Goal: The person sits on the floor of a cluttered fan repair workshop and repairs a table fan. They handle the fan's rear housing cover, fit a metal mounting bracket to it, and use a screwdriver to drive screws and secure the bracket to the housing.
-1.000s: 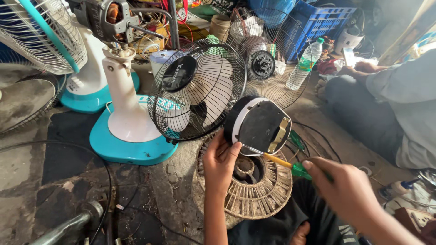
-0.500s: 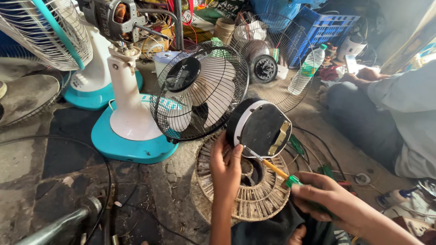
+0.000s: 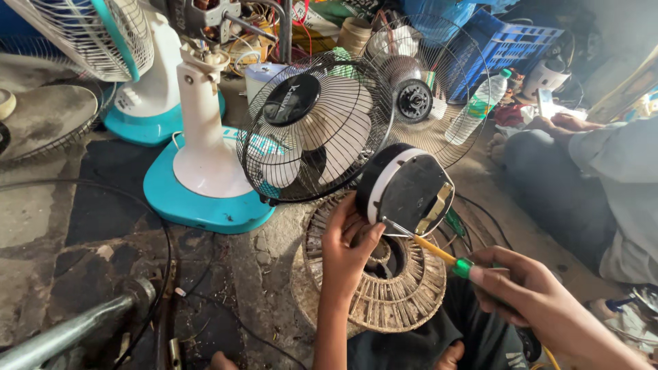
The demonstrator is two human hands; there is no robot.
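Note:
My left hand [image 3: 348, 240] grips the lower left edge of a round black-and-white fan motor housing [image 3: 404, 188] and holds it up over a dusty slatted fan grille [image 3: 404, 291] on the floor. In my right hand [image 3: 524, 291] is a screwdriver [image 3: 428, 245] with a yellow shaft and green handle. Its metal tip touches the housing's lower rim. A black wire fan guard with pale blades [image 3: 312, 130] stands just behind the housing.
A white fan stand on a teal base [image 3: 205, 181] is at the left, with another teal fan [image 3: 96, 41] beyond. A second wire guard [image 3: 421, 89], a plastic bottle [image 3: 476, 109], a blue crate [image 3: 510, 41] lie behind. A person in grey [image 3: 596, 178] sits at right.
My right hand has drawn back toward me and lower, with the screwdriver tip staying at the housing. The view has shifted slightly; my left hand keeps its grip.

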